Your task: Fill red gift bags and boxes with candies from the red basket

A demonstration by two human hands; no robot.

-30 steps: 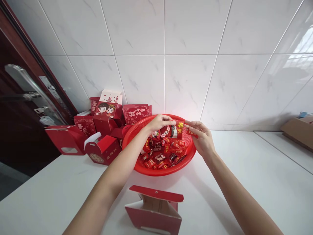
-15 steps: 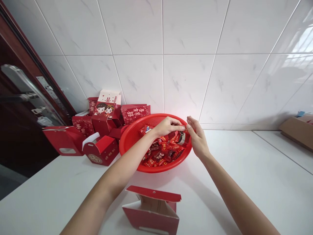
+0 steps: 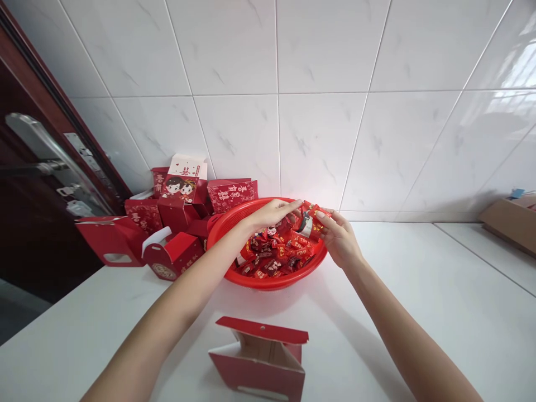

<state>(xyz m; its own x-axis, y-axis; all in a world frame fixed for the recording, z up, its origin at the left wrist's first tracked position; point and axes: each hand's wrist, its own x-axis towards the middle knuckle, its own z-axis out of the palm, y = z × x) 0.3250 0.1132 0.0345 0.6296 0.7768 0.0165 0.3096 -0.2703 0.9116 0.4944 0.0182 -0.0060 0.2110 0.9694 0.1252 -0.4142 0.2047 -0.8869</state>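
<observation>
A red plastic basket [image 3: 268, 283] holds many small wrapped candies [image 3: 282, 254] in red and dark red wrappers. Over its right rim, my right hand [image 3: 340, 237] pinches a larger red candy packet [image 3: 309, 224] with black, white and gold print. My left hand [image 3: 274, 213] reaches across the basket just left of that packet. Its fingers are stretched out and apart, with nothing visible in them; the underside is hidden. Closest to me stands a red gift box [image 3: 259, 365], its top open and its flap raised.
Several red gift boxes [image 3: 178, 251] with gold and white print crowd the back left, beside a dark door [image 3: 25, 223]. A brown cardboard box [image 3: 508, 229] lies at the far right. White tiles [image 3: 322, 139] rise behind the white tabletop [image 3: 397, 268].
My left hand has drawn back to the left, away from my right hand. The packet in my right hand now shows more of its face above the rim. The basket has shifted slightly.
</observation>
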